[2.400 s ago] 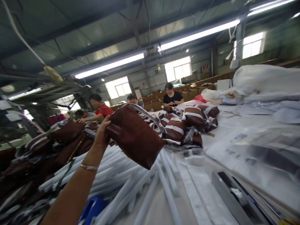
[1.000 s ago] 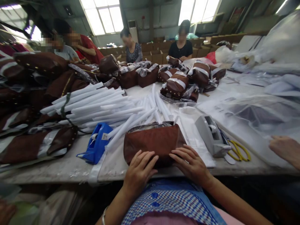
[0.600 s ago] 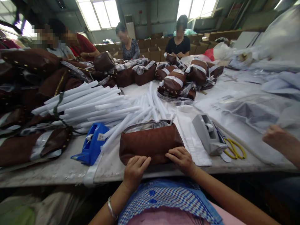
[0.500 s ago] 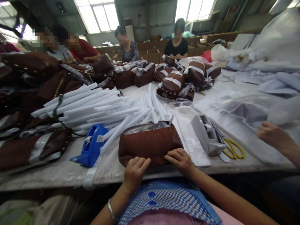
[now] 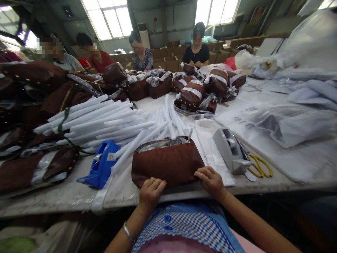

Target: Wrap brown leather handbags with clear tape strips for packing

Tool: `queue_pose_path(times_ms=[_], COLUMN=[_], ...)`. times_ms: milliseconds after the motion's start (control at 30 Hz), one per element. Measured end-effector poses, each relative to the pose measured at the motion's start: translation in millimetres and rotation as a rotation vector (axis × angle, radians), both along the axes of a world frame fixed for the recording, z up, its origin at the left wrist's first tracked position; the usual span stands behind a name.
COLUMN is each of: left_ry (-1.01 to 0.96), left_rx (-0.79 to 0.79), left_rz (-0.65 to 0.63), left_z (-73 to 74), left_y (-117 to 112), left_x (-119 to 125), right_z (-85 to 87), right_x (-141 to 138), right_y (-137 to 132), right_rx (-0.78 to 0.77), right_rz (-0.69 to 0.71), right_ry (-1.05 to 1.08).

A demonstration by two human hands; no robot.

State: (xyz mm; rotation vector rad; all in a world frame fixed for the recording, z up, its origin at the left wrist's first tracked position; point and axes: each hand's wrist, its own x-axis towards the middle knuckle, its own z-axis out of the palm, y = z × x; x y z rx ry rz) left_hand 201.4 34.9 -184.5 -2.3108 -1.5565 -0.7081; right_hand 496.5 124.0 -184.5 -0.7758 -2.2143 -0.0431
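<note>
A brown handbag lies on its side near the table's front edge, its wrapped handle and clear plastic at the far side. My left hand is closed on the bag's near edge, left of its middle. At the bag's near right corner, my right hand pinches the edge between thumb and fingers. Left of the bag stands a blue tape dispenser. To the right are a stack of white sheets, a grey tape dispenser and yellow-handled scissors.
White paper rolls are heaped beyond the blue dispenser. Brown bags pile up at the left, and more wrapped bags sit across the table. Plastic sheeting covers the right side. Several people work at the far side.
My right hand has slid right along the bag's near edge to its corner. My left hand keeps its place. Another person's hand at the right has gone out of view.
</note>
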Motion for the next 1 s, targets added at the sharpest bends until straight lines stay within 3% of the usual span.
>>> queue_pose_path(times_ms=[133, 200, 267, 367, 467, 533, 633, 733, 800, 867, 1000], left_ry=[0.027, 0.043, 0.054, 0.053, 0.031, 0.011, -0.022, -0.088, -0.135, -0.169, -0.242], left_rx=[-0.039, -0.053, -0.060, -0.066, -0.070, -0.065, -0.049, -0.040, -0.033, -0.031, -0.025], left_rz=[0.022, 0.028, 0.030, 0.028, 0.025, 0.019, 0.002, -0.041, -0.062, -0.059, -0.036], left_z=[-2.1, 0.0, 2.1, 3.3, 2.3, 0.2, -7.9, -21.7, -30.0, -34.3, -31.8], left_y=[2.8, 4.0, 4.8, 5.2, 4.5, 3.3, -0.4, -5.5, -8.1, -8.8, -5.7], left_x=[6.6, 9.7, 11.7, 12.4, 11.1, 10.0, 10.0, 12.1, 13.8, 15.0, 15.6], right_z=[-11.2, -6.8, 8.7, 46.5, 72.7, 68.0, 30.7, -9.0, -19.1, -12.8, 29.5], right_x=[-13.9, -13.4, -9.5, -7.2, -19.2, -32.3, -46.3, -45.2, -39.4, -34.8, -43.8], right_y=[1.7, 0.0, -4.0, -11.0, -10.7, -5.2, 4.8, 8.8, 7.5, 5.3, 12.1], right_rx=[0.025, 0.009, -0.065, -0.182, -0.078, -0.006, -0.021, -0.040, -0.043, -0.056, -0.157], right_rz=[-0.021, -0.009, 0.011, 0.090, 0.194, 0.154, -0.004, -0.040, -0.034, -0.014, 0.076], right_ry=[0.010, -0.020, -0.072, -0.148, -0.101, -0.113, -0.253, -0.359, -0.389, -0.403, -0.410])
